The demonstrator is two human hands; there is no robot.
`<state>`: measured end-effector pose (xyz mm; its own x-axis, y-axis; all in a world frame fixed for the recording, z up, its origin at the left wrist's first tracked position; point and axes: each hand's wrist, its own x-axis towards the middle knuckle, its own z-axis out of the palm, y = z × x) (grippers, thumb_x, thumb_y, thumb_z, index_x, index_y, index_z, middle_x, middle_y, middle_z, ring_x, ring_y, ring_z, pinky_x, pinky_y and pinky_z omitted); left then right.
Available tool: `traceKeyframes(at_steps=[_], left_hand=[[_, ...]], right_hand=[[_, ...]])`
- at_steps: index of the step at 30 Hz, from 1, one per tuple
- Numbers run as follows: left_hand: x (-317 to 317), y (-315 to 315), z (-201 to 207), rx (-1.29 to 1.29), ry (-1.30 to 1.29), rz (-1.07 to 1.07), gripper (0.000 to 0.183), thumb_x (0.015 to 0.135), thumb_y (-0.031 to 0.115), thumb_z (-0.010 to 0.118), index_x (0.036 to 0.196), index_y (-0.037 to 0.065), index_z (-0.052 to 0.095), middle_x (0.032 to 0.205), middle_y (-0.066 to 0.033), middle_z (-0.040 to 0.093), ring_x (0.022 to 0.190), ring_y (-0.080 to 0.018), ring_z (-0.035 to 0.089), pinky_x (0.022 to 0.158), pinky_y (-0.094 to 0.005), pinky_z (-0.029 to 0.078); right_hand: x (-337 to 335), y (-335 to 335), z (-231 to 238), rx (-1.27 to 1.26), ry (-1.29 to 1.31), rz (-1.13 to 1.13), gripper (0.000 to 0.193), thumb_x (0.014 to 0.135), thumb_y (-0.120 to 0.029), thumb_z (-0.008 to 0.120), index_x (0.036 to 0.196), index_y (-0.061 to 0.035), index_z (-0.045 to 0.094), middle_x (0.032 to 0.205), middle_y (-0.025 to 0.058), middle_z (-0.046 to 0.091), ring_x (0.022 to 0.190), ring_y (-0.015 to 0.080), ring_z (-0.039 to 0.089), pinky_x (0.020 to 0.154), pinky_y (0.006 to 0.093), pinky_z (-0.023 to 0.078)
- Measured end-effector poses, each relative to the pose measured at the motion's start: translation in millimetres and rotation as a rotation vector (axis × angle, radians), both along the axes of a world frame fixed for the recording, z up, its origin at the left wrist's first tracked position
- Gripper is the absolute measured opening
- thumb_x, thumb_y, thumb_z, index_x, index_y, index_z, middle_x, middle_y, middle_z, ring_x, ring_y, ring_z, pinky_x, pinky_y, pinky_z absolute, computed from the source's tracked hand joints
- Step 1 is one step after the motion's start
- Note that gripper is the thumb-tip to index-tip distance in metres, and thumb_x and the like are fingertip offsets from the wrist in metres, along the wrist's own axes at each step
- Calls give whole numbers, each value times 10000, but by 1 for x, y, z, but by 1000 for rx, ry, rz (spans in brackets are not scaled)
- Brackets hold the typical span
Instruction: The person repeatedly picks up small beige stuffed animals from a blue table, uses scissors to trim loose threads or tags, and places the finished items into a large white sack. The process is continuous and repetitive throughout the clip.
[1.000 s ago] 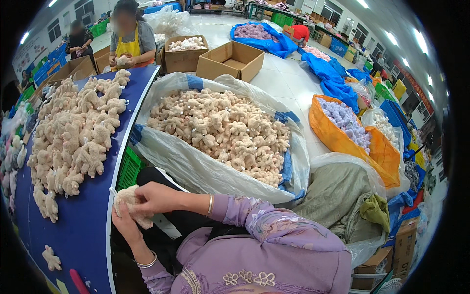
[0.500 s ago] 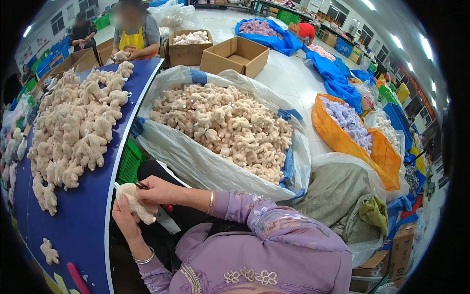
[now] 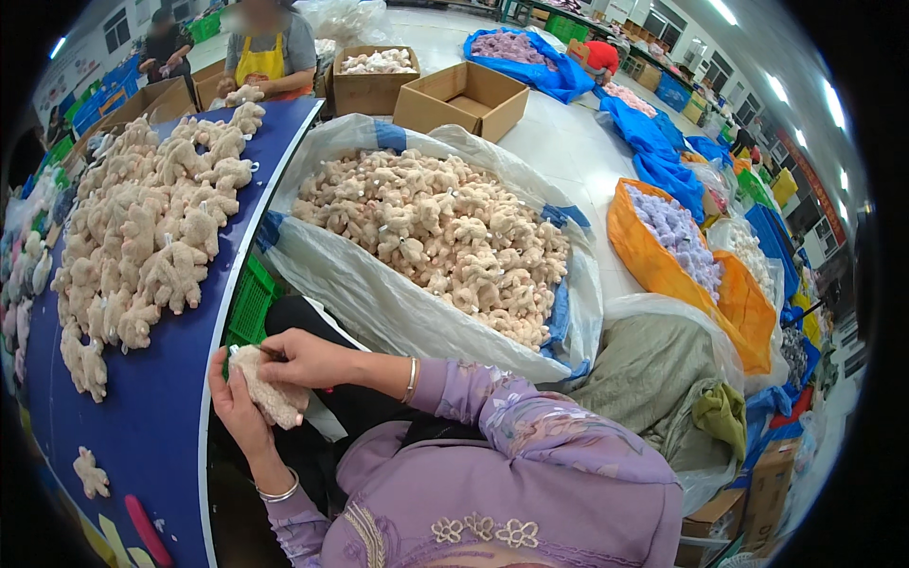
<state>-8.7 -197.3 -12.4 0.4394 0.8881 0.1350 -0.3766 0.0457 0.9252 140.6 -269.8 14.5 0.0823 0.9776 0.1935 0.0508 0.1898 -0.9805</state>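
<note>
A small cream plush toy [image 3: 276, 401] is between my hands, just off the table's right edge. My left hand [image 3: 239, 414] is closed round its left side. My right hand [image 3: 308, 363] pinches a thin dark tool [image 3: 273, 354] against the plush's upper part. Most of that tool is hidden by my fingers, so its kind is unclear. On the blue table [image 3: 142, 417] lies a large heap of similar cream plush toys [image 3: 142, 241], with a single small one [image 3: 92, 473] lying apart near the front.
In front of me, a white sack [image 3: 322, 260] is full of cream plush pieces. A green crate [image 3: 251, 305] stands beside the table. A pink elongated object [image 3: 147, 530] lies near the table's front. An open cardboard box [image 3: 459, 104] and an orange sack [image 3: 639, 232] stand farther off. A co-worker [image 3: 270, 57] sits across.
The plush has turned slightly in my hands, and my fingers have shifted a little upward on it. Both hands keep their grip. The whole view has tilted slightly.
</note>
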Motion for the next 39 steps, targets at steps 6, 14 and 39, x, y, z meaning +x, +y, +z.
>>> traceKeyframes(at_steps=[6, 14, 39], left_hand=[[-11, 2, 15, 75, 234, -134, 334, 873, 92, 577, 1197, 19, 541, 1106, -72, 582, 971, -142, 567, 880, -276, 457], [-6, -1, 21, 56, 19, -156, 332, 876, 29, 560, 1201, 49, 495, 984, -3, 547, 788, -33, 511, 670, -170, 435], [-17, -9, 17, 247, 90, -77, 404, 780, -76, 485, 1166, 43, 503, 1138, -45, 523, 1005, -105, 529, 862, -247, 456]], right_hand=[[7, 15, -13, -107, -15, -131, 221, 890, -230, 606, 894, -11, 628, 728, 8, 599, 679, 74, 564, 565, 263, 472], [35, -5, 24, -189, 397, -115, 269, 987, -280, 482, 814, -76, 512, 622, -29, 439, 489, 47, 352, 438, 208, 270], [3, -8, 63, -215, -840, -14, 344, 933, -302, 532, 806, 13, 592, 735, 231, 588, 719, 416, 571, 615, 465, 438]])
